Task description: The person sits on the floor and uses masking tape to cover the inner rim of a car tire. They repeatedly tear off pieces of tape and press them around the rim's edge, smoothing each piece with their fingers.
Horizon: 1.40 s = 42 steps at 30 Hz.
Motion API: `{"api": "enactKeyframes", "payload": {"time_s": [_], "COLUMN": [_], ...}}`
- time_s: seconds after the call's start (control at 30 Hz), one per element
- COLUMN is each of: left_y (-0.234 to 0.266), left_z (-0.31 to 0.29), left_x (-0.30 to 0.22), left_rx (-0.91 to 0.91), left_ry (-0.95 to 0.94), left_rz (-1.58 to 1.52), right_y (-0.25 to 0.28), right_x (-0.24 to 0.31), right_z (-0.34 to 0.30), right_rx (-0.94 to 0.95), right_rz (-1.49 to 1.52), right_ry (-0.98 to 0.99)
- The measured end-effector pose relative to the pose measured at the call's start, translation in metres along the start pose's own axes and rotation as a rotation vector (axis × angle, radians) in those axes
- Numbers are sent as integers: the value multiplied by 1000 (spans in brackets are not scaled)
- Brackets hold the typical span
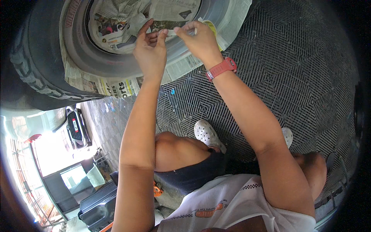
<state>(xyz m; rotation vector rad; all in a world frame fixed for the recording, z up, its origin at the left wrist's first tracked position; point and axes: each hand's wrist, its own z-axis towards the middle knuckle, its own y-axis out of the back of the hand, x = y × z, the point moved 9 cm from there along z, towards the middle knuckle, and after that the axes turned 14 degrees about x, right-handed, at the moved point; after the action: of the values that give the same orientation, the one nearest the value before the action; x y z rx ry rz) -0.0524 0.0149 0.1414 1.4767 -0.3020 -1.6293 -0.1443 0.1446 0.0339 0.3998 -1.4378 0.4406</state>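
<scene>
I see left hand [150,52] and right hand [203,44] pinching short white strip [171,33] between fingertips, over printed newspaper sheets [116,36] inside dark-grey round rubber tyre [79,50].

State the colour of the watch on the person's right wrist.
The watch is red; it shows best in the head view, the only one here.
</scene>
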Motion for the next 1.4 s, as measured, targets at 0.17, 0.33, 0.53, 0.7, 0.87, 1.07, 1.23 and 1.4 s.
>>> {"api": "enactKeyframes", "payload": {"time_s": [0.17, 0.33, 0.53, 0.7, 0.87, 1.07, 1.23, 1.4], "left_y": [1, 0, -1, -8, -17, -38, -45, -53], "left_z": [4, 6, 13, 23, 38, 50, 59, 60], "left_x": [10, 13, 1, -21, -70, -91, -84, -87], "left_rx": [-29, -67, -106, -81, -9, 61, 79, 17], "left_ry": [10, -14, -48, -134, -476, -501, -426, -435], "left_rz": [-152, -224, -145, -39, 533, 999, 1150, 1189], "right_y": [4, 14, 15, 28, 25, 3, 5, 11], "right_x": [7, 18, 32, 26, 18, 5, 0, -5], "right_z": [6, 12, 20, 31, 49, 80, 104, 133], "right_rx": [9, -151, -84, -218, -304, -285, -300, -269], "right_rz": [78, 146, 10, 37, 378, 879, 601, 385], "right_ry": [-35, 77, 118, 110, 19, -82, -42, -57]}}
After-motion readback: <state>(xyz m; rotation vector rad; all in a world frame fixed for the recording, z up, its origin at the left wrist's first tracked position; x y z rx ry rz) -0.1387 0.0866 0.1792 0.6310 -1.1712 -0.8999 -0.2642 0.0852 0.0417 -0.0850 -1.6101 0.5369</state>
